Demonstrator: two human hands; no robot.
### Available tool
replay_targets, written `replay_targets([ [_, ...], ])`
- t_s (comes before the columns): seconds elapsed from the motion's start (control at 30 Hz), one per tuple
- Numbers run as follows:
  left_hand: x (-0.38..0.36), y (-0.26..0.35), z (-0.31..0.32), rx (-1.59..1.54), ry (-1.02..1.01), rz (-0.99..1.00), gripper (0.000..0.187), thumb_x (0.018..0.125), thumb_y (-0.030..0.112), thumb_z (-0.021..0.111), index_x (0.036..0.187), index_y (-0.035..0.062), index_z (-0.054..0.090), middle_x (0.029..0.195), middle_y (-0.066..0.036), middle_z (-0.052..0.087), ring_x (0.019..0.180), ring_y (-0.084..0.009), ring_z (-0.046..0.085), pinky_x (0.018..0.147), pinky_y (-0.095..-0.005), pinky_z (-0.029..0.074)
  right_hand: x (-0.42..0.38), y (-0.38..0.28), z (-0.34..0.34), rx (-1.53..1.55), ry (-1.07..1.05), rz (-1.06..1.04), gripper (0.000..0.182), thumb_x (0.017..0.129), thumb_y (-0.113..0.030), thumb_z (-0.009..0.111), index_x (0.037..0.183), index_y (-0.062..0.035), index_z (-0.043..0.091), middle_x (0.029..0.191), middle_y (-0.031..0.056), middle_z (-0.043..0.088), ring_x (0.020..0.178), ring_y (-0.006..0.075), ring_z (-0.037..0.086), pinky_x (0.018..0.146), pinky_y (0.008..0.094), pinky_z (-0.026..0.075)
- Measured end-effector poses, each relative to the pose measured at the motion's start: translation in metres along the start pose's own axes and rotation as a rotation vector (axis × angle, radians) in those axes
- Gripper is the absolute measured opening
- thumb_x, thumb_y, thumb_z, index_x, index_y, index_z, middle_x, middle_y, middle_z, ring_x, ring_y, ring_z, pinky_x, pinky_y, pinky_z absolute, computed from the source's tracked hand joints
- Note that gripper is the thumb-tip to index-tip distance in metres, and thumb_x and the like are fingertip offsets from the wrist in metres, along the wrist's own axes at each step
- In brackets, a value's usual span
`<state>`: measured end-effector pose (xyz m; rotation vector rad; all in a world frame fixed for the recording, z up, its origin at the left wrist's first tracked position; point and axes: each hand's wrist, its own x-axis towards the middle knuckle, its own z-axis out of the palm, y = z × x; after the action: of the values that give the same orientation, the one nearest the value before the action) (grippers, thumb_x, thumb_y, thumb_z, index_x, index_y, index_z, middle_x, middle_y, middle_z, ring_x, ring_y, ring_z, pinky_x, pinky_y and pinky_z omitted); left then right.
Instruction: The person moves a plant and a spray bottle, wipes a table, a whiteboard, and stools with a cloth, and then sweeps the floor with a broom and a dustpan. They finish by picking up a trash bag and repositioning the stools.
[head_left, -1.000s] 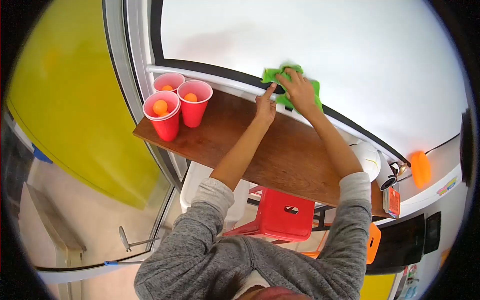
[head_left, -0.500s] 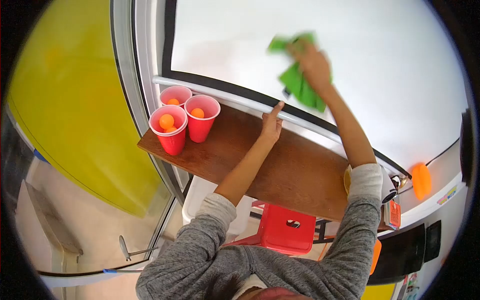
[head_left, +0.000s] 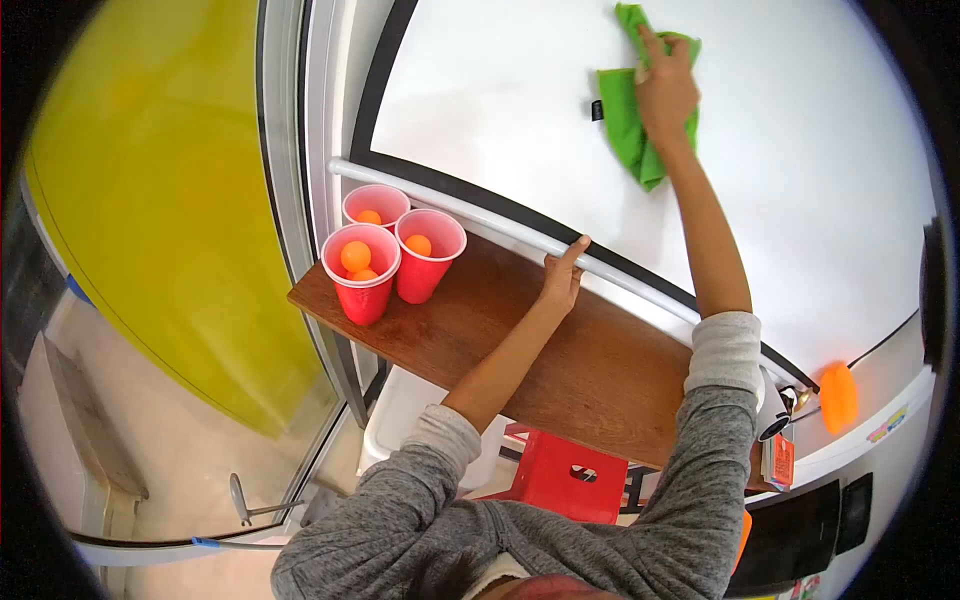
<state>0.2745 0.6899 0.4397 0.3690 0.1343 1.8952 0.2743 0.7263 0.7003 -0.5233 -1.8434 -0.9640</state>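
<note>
A white screen (head_left: pixel 500 110) with a black border has a white bar (head_left: pixel 450 208) along its lower edge. My right hand (head_left: pixel 668 95) presses a green cloth (head_left: pixel 625 130) against the screen, the cloth bunched under the fingers. My left hand (head_left: pixel 565 275) is closed around the bar, thumb on top and the other fingers partly hidden behind it. Left of it, red cups (head_left: pixel 423 277) stand on a brown wooden shelf (head_left: pixel 580 370), with orange balls (head_left: pixel 355 256) inside.
Below the shelf are a red stool (head_left: pixel 570 480) and a white seat (head_left: pixel 400 420). A glass door with a yellow panel (head_left: pixel 160 200) is at left. An orange object (head_left: pixel 838 397), a white device (head_left: pixel 770 415) and books (head_left: pixel 778 462) are at right.
My right hand has moved up and to the right across the screen with the green cloth. My left hand remains at the bar. The whole view has shifted slightly.
</note>
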Motion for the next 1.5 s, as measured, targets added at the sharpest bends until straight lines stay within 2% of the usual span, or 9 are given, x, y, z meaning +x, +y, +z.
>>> replay_targets([
  [0.13,0.006,-0.005,-0.008,0.0,0.009,-0.029,0.036,0.068,0.011,0.068,0.097,0.0069,0.047,0.088,-0.003,0.054,0.084,-0.0127,0.053,0.077,-0.0269,0.045,-0.048,-0.039,0.024,0.051,-0.319,-0.59,0.046,0.068,-0.006,0.049,0.112,-0.0185,0.047,0.11,0.0103,0.047,0.081,0.0255,0.054,0.057,0.0346,0.046],
  [0.33,-0.005,0.003,0.003,-0.022,0.011,0.0,0.028,0.07,0.009,0.066,0.091,0.006,0.049,0.086,-0.001,0.054,0.083,-0.0115,0.052,0.076,-0.0257,0.045,0.071,-0.025,-0.013,-0.04,0.185,0.105,0.036,0.069,-0.004,0.048,0.103,-0.0144,0.052,0.1,0.0077,0.051,0.073,0.029,0.056,0.057,0.0395,0.046],
  [0.53,-0.003,0.0,0.0,-0.022,-0.001,0.007,0.032,0.066,0.012,0.07,0.089,0.0053,0.048,0.087,-0.002,0.054,0.074,-0.0085,0.051,0.063,-0.0211,0.041,-0.007,-0.058,0.037,0.025,-0.295,-0.541,0.042,0.069,-0.006,0.048,0.109,-0.0183,0.049,0.104,0.0126,0.05,0.083,0.0274,0.055,0.063,0.0384,0.046],
  [0.77,-0.001,-0.003,-0.003,0.144,0.072,0.001,0.03,0.063,0.025,0.072,0.077,0.0083,0.051,0.068,0.004,0.046,0.054,-0.0042,0.036,0.046,-0.0191,0.029,-0.002,0.001,-0.006,0.009,0.043,0.09,0.036,0.071,-0.005,0.045,0.103,-0.0193,0.053,0.11,0.0127,0.048,0.086,0.027,0.054,0.059,0.038,0.046],
  [0.93,0.005,-0.011,-0.012,-0.045,0.079,-0.029,0.029,0.07,0.009,0.064,0.095,0.0051,0.049,0.089,-0.003,0.053,0.084,-0.0124,0.052,0.072,-0.0252,0.043,-0.18,-0.006,-0.031,0.091,-0.551,-0.556,0.042,0.07,-0.006,0.047,0.107,-0.025,0.051,0.115,0.0092,0.047,0.085,0.0239,0.055,0.068,0.0353,0.047],
  [1.13,0.0,0.0,-0.005,0.059,-0.011,-0.027,0.035,0.066,0.01,0.069,0.091,0.0009,0.047,0.091,-0.004,0.05,0.084,-0.013,0.049,0.074,-0.028,0.042,-0.073,0.022,-0.105,-0.035,-0.12,0.428,0.044,0.072,-0.004,0.044,0.11,-0.024,0.05,0.11,0.0097,0.048,0.083,0.0263,0.055,0.065,0.0353,0.045],
  [1.23,0.002,-0.006,-0.003,0.039,0.071,-0.01,0.036,0.065,0.011,0.069,0.091,0.0,0.046,0.088,-0.005,0.051,0.079,-0.0119,0.049,0.068,-0.0263,0.042,-0.199,0.054,-0.032,-0.18,-0.522,0.165,0.046,0.067,-0.005,0.052,0.111,-0.0151,0.047,0.094,0.0108,0.054,0.075,0.0275,0.055,0.057,0.0388,0.044],
  [1.4,-0.006,0.003,0.005,-0.021,-0.05,0.041,0.042,0.065,0.006,0.068,0.099,0.0017,0.045,0.093,-0.005,0.051,0.086,-0.0154,0.051,0.076,-0.0269,0.044,-0.137,0.041,-0.069,-0.063,-0.362,-0.081,0.051,0.064,-0.002,0.054,0.11,-0.0222,0.05,0.102,0.0077,0.05,0.074,0.0231,0.056,0.055,0.0317,0.045],
  [1.5,-0.004,0.003,0.002,-0.023,-0.015,-0.002,0.045,0.065,0.006,0.069,0.102,0.0023,0.044,0.095,-0.005,0.05,0.087,-0.016,0.051,0.078,-0.0277,0.044,-0.089,0.009,-0.091,0.091,-0.067,0.409,0.045,0.069,0.0,0.05,0.108,-0.022,0.054,0.107,0.0068,0.049,0.07,0.0227,0.056,0.056,0.0311,0.046],
])
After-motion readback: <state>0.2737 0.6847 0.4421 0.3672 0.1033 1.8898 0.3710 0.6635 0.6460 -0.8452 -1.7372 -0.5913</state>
